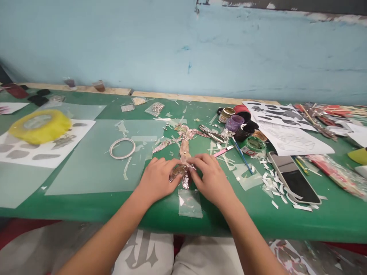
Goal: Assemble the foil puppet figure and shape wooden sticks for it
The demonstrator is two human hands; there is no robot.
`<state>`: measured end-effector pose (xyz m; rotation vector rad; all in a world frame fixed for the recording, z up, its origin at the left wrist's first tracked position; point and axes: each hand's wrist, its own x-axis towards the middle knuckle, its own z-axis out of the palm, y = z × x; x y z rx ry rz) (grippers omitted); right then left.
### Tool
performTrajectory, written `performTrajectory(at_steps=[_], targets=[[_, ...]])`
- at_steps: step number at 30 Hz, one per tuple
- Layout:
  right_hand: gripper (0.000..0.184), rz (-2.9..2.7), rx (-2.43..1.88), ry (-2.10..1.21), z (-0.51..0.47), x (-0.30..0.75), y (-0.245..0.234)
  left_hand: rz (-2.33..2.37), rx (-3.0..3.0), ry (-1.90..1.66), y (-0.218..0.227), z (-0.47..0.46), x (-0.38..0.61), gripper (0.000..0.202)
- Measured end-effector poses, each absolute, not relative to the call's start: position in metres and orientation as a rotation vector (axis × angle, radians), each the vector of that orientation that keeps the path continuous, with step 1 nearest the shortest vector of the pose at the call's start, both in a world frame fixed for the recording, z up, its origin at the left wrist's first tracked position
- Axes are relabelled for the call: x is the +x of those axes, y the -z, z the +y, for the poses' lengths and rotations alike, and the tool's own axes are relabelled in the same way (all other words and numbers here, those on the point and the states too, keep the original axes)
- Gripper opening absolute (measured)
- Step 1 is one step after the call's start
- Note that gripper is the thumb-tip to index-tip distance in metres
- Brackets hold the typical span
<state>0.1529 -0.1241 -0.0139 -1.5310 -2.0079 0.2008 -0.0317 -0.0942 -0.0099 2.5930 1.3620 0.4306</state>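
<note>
the left hand (162,173) and right hand (210,173) are narrowed, fingertips pinching the lower end of the pink branched piece (185,147), near the desk's (114,208) front edge; uneven tugging could tear its crinkled surface or pull it apart.

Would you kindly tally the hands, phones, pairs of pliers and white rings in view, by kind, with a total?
Hands: 2 (left hand, right hand)
Phone: 1
Pliers: 1 pair
White ring: 1
Total: 5
</note>
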Motion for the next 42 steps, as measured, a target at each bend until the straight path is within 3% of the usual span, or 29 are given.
performTrajectory(at_steps=[7,18,24,34,42], targets=[[0.018,-2.063,-1.414,-0.244,-0.147,0.154,0.027,1.296,2.603,-0.472,0.008,-0.093,-0.033,0.025],[0.017,-1.948,-1.593,-0.029,-0.151,0.152,0.035,1.102,2.569,-0.460,0.003,-0.095,-0.033,0.025],[0.040,-2.074,-1.611,-0.083,-0.151,0.154,0.032,1.142,2.579,-0.412,0.005,-0.095,-0.033,0.041],[0.046,-2.078,-1.644,-0.152,-0.151,0.152,0.032,1.446,2.550,-0.426,0.012,-0.094,-0.030,0.050],[0.043,-2.108,-1.576,-0.202,-0.153,0.155,0.029,1.358,2.549,-0.392,0.008,-0.093,-0.030,0.046]])
